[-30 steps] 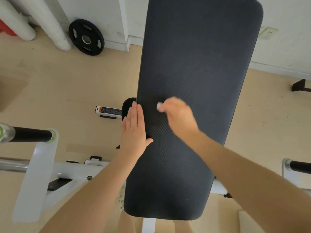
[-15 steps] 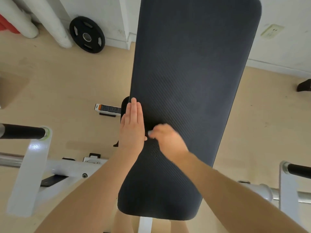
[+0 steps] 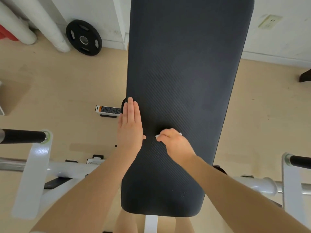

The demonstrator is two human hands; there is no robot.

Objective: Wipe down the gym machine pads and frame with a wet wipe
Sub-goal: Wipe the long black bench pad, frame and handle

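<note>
- Wiping the dark bench pad (image 3: 185, 81) is the step in hand: my right hand (image 3: 175, 143) has its fingers curled round a bunched white wet wipe (image 3: 157, 136), pressed on the pad's lower middle, with only small corners of the wipe showing past my knuckles.
- My left hand (image 3: 130, 126) lies flat with straight fingers along the pad's left edge, just beside the right hand, holding nothing; I judge it is steadying the pad.
- A few tiny droplets or dots show on the pad surface near my right wrist, which suggests this near stretch has had some contact with the wipe, though I cannot tell for certain.
- The far, upper stretch of the pad shows no obvious sheen, so I judge most of it is left to do.
- The white frame (image 3: 32, 174) to either side, with its black-gripped bars (image 3: 23, 136), appears untouched, so the task looks early.
- A weight plate (image 3: 84, 37) leans against the wall beyond.
</note>
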